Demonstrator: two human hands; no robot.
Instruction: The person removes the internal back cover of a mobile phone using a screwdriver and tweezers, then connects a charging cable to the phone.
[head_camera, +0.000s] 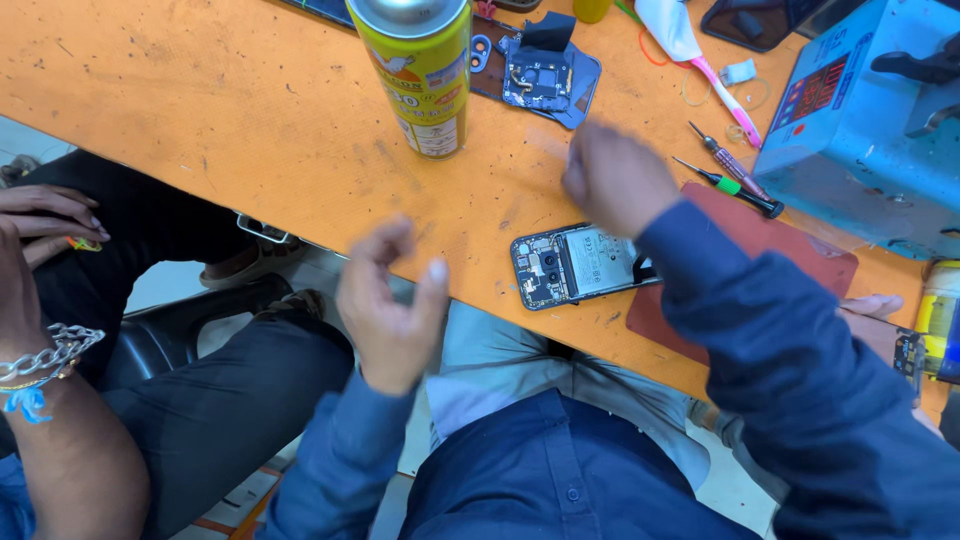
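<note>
Leftmost, well to the left of the opened phone (575, 265), another person's hands (45, 215) rest on dark trousers, a chain bracelet (50, 355) on the wrist nearer the camera. Next, the person's own left hand (392, 305) hangs off the table edge, left of the phone and below it, fingers loosely curled and holding nothing. Up-left of the phone a yellow spray can (420, 75) stands upright on the orange table (200, 100), and beside the can, farther back, lies a dark phone back frame (545, 80). The phone itself lies flat at the near edge of the table, back cover off, boards and battery showing. Just above it the right hand (615, 180) hovers, blurred, its fingers bent under; whether it pinches anything I cannot tell. Right of the phone lie a reddish mat (800, 255), two small screwdrivers (735, 180) and a blue box-shaped device (860, 140).
</note>
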